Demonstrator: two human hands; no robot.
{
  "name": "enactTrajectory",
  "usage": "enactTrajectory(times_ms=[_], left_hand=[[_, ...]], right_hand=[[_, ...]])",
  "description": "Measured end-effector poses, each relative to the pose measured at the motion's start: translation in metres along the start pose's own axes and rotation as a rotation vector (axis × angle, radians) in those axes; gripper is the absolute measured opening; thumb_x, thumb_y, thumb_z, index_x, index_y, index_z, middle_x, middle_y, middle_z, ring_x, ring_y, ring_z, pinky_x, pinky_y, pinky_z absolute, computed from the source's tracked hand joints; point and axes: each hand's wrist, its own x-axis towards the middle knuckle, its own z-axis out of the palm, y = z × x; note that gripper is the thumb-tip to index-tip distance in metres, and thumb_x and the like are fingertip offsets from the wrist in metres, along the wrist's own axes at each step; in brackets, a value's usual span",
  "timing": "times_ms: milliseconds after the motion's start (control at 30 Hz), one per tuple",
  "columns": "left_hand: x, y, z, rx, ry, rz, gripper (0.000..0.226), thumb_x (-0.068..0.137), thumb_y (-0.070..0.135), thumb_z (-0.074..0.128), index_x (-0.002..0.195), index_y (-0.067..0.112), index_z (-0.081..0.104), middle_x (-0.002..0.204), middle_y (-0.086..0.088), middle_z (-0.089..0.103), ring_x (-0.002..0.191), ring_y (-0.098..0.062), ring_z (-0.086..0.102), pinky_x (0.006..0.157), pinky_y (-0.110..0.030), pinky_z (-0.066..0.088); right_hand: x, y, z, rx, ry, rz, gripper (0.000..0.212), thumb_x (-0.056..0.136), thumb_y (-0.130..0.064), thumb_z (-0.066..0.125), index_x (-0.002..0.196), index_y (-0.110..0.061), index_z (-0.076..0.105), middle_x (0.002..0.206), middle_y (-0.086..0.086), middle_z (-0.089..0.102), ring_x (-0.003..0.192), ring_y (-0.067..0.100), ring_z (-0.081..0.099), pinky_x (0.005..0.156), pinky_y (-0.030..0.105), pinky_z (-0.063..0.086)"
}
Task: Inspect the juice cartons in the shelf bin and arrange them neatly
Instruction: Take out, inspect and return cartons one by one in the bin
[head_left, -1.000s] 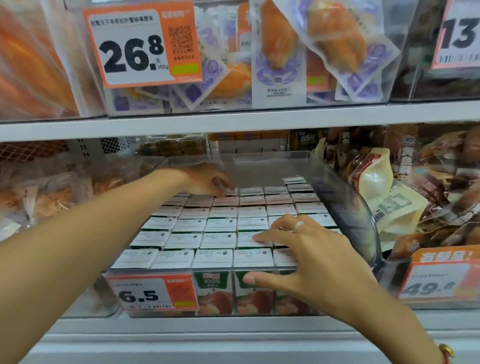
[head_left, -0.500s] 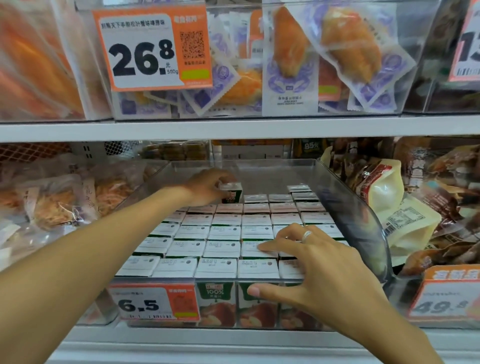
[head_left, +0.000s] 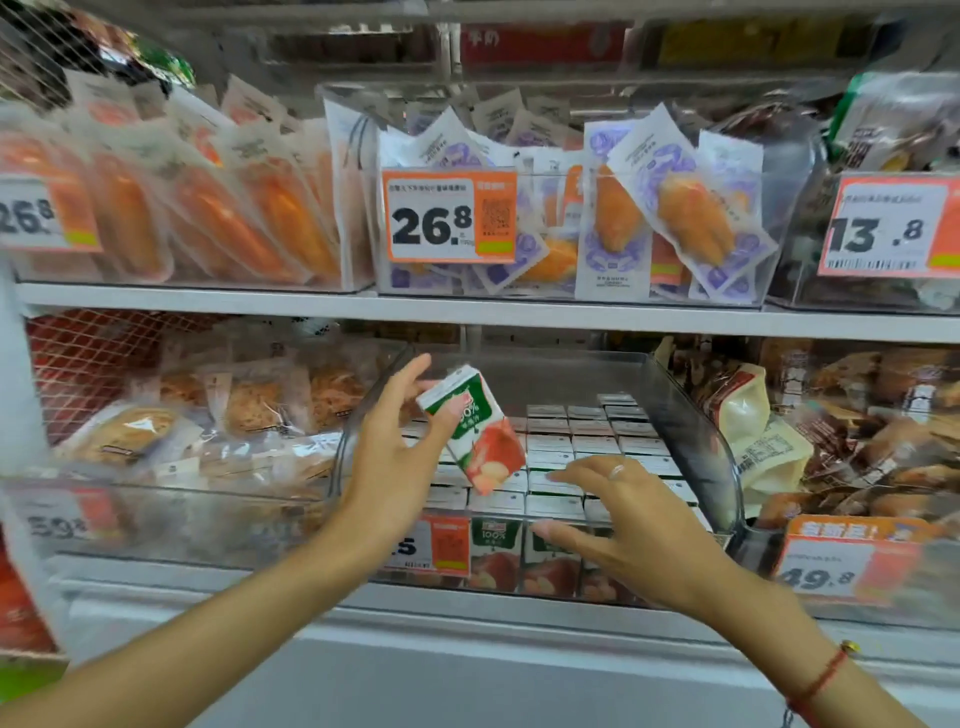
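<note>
The left hand (head_left: 395, 447) holds one juice carton (head_left: 475, 431) lifted clear above the clear bin (head_left: 691, 415) on the lower shelf (head_left: 467, 603). The grip is partial: the thumb side presses the carton's near face, and one finger shows behind its top corner, while the remaining fingers are spread and fairly straight. The carton is tilted, its long axis running from upper left to lower right, printed face toward the camera, top panel toward the upper left.

The right hand (head_left: 639, 525) holds nothing. Its fingers are extended and rest on, or just above, the tops of the front rows of packed cartons (head_left: 592, 447); actual contact cannot be confirmed.

Key relation: the lifted carton sits up and to the left of the right hand, directly over the left-centre rows of the bin. The left hand is the nearer hand and already carries the carton. The vacant slot, presumably toward the back left of the bin, is hidden behind the left hand and carton.

Judgement: the current step is inspection of the lifted carton. Reinsertion requires turning the long axis upright before lowering it.
</note>
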Motion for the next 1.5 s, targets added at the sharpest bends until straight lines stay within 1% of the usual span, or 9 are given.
enactTrajectory(times_ms=[100, 200, 400, 600, 767, 933, 1033, 1267, 1500], left_hand=[[-0.046, 0.016, -0.013, -0.157, 0.018, -0.172, 0.039, 0.084, 0.042, 0.063, 0.12, 0.047, 0.05, 0.122, 0.014, 0.061, 0.113, -0.009, 0.061, 0.1, -0.038, 0.051], [-0.078, 0.022, -0.017, -0.279, 0.012, -0.304, 0.041, 0.076, 0.043, 0.067, 0.116, 0.041, 0.057, 0.111, 0.012, 0.069, 0.104, -0.008, 0.067, 0.098, -0.037, 0.052], [-0.097, 0.014, -0.021, -0.321, 0.0, -0.436, 0.046, 0.087, 0.026, 0.07, 0.131, 0.026, 0.055, 0.115, 0.007, 0.069, 0.103, -0.009, 0.068, 0.097, -0.032, 0.052], [-0.105, -0.003, -0.015, -0.297, -0.169, -0.557, 0.028, 0.088, 0.022, 0.07, 0.116, 0.021, 0.066, 0.107, 0.002, 0.073, 0.091, -0.009, 0.073, 0.073, -0.02, 0.057], [-0.106, -0.007, -0.018, -0.284, -0.184, -0.55, 0.02, 0.09, 0.025, 0.068, 0.109, 0.02, 0.069, 0.103, 0.001, 0.075, 0.086, -0.008, 0.073, 0.066, -0.016, 0.055], [-0.105, -0.01, -0.025, -0.305, -0.163, -0.546, 0.018, 0.093, 0.027, 0.063, 0.107, 0.018, 0.071, 0.092, 0.002, 0.078, 0.082, -0.008, 0.074, 0.062, -0.015, 0.054], [-0.104, -0.014, -0.029, -0.287, -0.155, -0.538, 0.017, 0.093, 0.026, 0.062, 0.106, 0.019, 0.071, 0.089, 0.004, 0.078, 0.079, -0.007, 0.073, 0.061, -0.014, 0.053], [-0.104, -0.023, -0.032, -0.134, -0.063, -0.436, 0.017, 0.088, 0.028, 0.069, 0.104, 0.031, 0.074, 0.092, 0.018, 0.076, 0.089, -0.004, 0.072, 0.085, -0.025, 0.056], [-0.099, -0.025, -0.035, -0.106, -0.076, -0.446, 0.016, 0.078, 0.045, 0.074, 0.092, 0.037, 0.073, 0.088, 0.021, 0.075, 0.088, -0.001, 0.071, 0.083, -0.02, 0.054]], right_hand=[[-0.013, -0.039, -0.009, 0.411, 0.031, 0.036, 0.068, 0.074, -0.08, 0.028, 0.122, -0.041, 0.058, 0.122, -0.024, 0.06, 0.118, -0.006, 0.049, 0.099, 0.018, 0.041], [-0.023, -0.072, -0.014, 0.804, -0.063, 0.074, 0.041, 0.081, -0.074, 0.034, 0.094, -0.052, 0.066, 0.096, -0.037, 0.065, 0.096, -0.018, 0.058, 0.076, 0.002, 0.044], [-0.035, -0.09, 0.0, 0.957, -0.132, 0.151, 0.021, 0.097, -0.035, 0.054, 0.103, -0.027, 0.073, 0.1, -0.001, 0.074, 0.089, 0.004, 0.066, 0.08, 0.024, 0.054], [-0.038, -0.087, 0.016, 1.144, -0.078, 0.316, 0.023, 0.096, -0.029, 0.058, 0.111, -0.017, 0.072, 0.103, 0.003, 0.075, 0.101, 0.021, 0.07, 0.095, 0.041, 0.054], [-0.039, -0.085, 0.018, 1.16, -0.073, 0.308, 0.026, 0.095, -0.036, 0.056, 0.111, -0.021, 0.069, 0.102, 0.0, 0.076, 0.099, 0.018, 0.071, 0.088, 0.032, 0.057], [-0.044, -0.074, 0.017, 1.093, -0.273, 0.222, 0.032, 0.089, -0.039, 0.062, 0.12, -0.031, 0.065, 0.111, -0.009, 0.073, 0.105, 0.008, 0.068, 0.091, 0.028, 0.055], [-0.045, -0.072, 0.019, 1.06, -0.324, 0.164, 0.031, 0.087, -0.026, 0.07, 0.117, -0.031, 0.065, 0.109, -0.005, 0.073, 0.103, 0.009, 0.068, 0.087, 0.022, 0.055], [-0.04, -0.084, 0.033, 0.87, -0.051, 0.23, 0.042, 0.07, -0.019, 0.087, 0.107, -0.027, 0.069, 0.088, 0.0, 0.073, 0.082, 0.016, 0.071, 0.08, 0.029, 0.059], [-0.042, -0.09, 0.039, 0.632, 0.087, 0.028, 0.039, 0.068, -0.035, 0.085, 0.101, -0.03, 0.065, 0.083, -0.008, 0.07, 0.077, 0.007, 0.066, 0.07, 0.022, 0.056]])
